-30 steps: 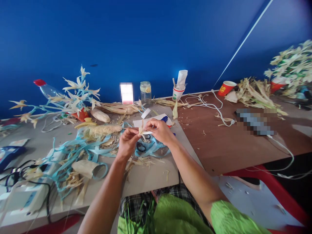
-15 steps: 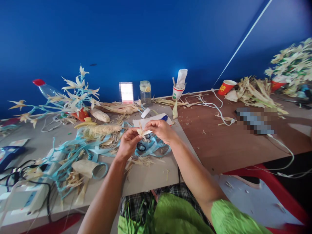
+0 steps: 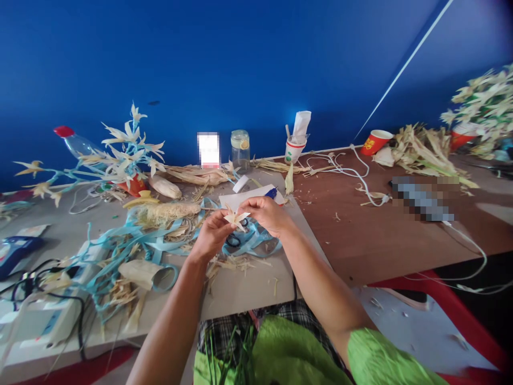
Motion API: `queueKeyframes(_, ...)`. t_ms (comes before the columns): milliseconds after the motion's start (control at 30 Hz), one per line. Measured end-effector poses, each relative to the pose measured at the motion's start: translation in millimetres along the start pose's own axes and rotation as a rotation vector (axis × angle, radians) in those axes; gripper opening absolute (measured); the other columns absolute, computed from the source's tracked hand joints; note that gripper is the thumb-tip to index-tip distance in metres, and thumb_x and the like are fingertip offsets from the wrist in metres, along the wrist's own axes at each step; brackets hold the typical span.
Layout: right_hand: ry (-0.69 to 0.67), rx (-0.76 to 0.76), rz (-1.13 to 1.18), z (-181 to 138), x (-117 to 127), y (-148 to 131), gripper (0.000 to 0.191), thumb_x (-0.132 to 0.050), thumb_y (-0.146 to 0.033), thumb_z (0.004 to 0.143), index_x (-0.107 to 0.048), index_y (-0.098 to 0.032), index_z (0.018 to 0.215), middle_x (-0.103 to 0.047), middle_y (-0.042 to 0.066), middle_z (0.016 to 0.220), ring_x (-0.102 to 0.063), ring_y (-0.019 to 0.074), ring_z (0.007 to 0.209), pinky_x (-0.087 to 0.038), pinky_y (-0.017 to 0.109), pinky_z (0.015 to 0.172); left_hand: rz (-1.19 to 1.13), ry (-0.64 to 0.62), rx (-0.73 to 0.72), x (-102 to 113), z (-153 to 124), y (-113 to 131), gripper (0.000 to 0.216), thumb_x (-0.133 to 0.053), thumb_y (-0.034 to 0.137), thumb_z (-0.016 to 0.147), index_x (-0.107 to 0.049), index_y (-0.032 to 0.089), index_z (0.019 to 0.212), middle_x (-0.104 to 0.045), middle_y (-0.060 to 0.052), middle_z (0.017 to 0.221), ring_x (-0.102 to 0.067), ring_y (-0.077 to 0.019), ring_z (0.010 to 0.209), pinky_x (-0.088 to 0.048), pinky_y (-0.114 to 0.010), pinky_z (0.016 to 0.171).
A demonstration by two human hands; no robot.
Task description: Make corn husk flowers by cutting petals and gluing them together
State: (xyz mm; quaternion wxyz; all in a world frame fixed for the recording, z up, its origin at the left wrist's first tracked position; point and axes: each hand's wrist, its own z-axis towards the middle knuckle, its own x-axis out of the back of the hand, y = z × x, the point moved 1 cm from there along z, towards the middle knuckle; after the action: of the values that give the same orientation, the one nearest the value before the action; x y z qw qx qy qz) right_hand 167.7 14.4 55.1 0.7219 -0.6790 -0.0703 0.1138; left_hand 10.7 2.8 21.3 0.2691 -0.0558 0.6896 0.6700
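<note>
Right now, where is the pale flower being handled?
In the head view, the pale flower is just left of centre, between the left hand and right hand, near the white sheet.

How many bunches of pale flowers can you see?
2: a pale, blue-stemmed bunch at the back left and a fuller pale bunch with green parts at the far right. Others may be hidden.

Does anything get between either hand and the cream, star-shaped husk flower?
Nothing visible does. The left hand pinches the cream, star-shaped husk flower; the right hand has its fingertips right at the petals, though whether they grip is unclear. The flat, light-blue ribbon lies below on the grey tabletop, not between.
</note>
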Motion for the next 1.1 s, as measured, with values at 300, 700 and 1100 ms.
queueKeyframes(300, 0.009, -0.001, -0.02, -0.1, -1.2, -5.0, 0.015, -0.066, -0.03, 0.067, -0.069, -0.016, 0.065, -0.068, 0.001, 0.068, -0.057, 0.0118, 0.065, -0.04, 0.024, 0.063, -0.022, -0.031, -0.027, 2.1, 0.2, -0.7, 0.029, -0.081, 0.02, 0.058, -0.064, 0.018, 0.081, -0.066, 0.0, 0.076, -0.062, -0.0112, 0.071, -0.048, -0.026, 0.072)
queueKeyframes(700, -0.005, 0.0, 0.004, -1.9, -2.1, -3.8, 0.018, -0.065, -0.034, 0.069, -0.068, -0.016, 0.065, -0.067, 0.001, 0.069, -0.056, 0.0114, 0.064, -0.04, 0.023, 0.061, -0.002, -0.017, 0.011, -1.4, -1.2, 3.5, 0.027, -0.083, 0.021, 0.054, -0.061, 0.017, 0.071, -0.065, 0.002, 0.067, -0.06, -0.0105, 0.062, -0.047, -0.026, 0.063)
queueKeyframes(1100, -0.012, -0.007, 0.045, -0.4, -3.4, 0.1, 0.018, -0.068, -0.035, 0.068, -0.069, -0.016, 0.066, -0.067, 0.001, 0.07, -0.058, 0.012, 0.066, -0.041, 0.024, 0.063, 0.048, 0.011, 0.023, 3.5, -1.1, 5.1, 0.031, -0.083, 0.022, 0.052, -0.057, 0.017, 0.068, -0.063, 0.002, 0.067, -0.057, -0.01, 0.058, -0.044, -0.023, 0.057)
